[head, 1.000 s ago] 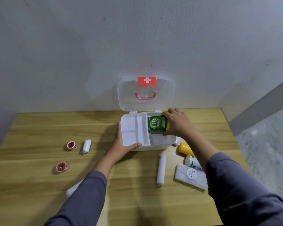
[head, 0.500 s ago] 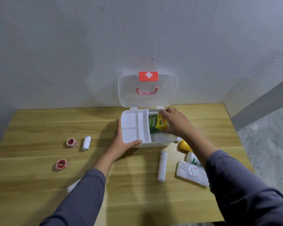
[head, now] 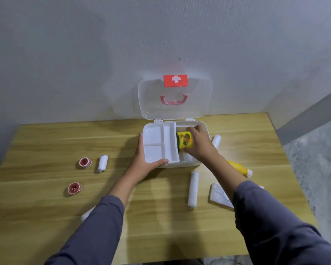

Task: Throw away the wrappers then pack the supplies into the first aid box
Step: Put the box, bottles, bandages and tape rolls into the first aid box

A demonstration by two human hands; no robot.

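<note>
The white first aid box [head: 203, 124] stands open at the table's back, its clear lid [head: 199, 98] upright against the wall. A white divided tray [head: 157, 140] covers the box's left half. My left hand [head: 145, 161] grips the tray's front left corner. My right hand [head: 198, 144] holds a green and yellow carton [head: 184, 140] down inside the box's right half, its yellow end facing up. Loose supplies lie around: two red tape rolls [head: 85, 162] [head: 74, 188], white bandage rolls [head: 102, 163] [head: 193, 188] [head: 216, 140], a yellow bottle [head: 239, 168] and a white packet [head: 219, 195].
The wooden table [head: 46, 217] ends at a grey wall behind the box. Its right edge drops to a marbled floor [head: 317, 159]. Another white roll [head: 87, 215] peeks out beside my left sleeve. My right forearm hides part of the packet.
My right hand has lowered the carton into the box's right half and turned it, so the yellow end now shows instead of the green face. My left hand stays on the tray.
</note>
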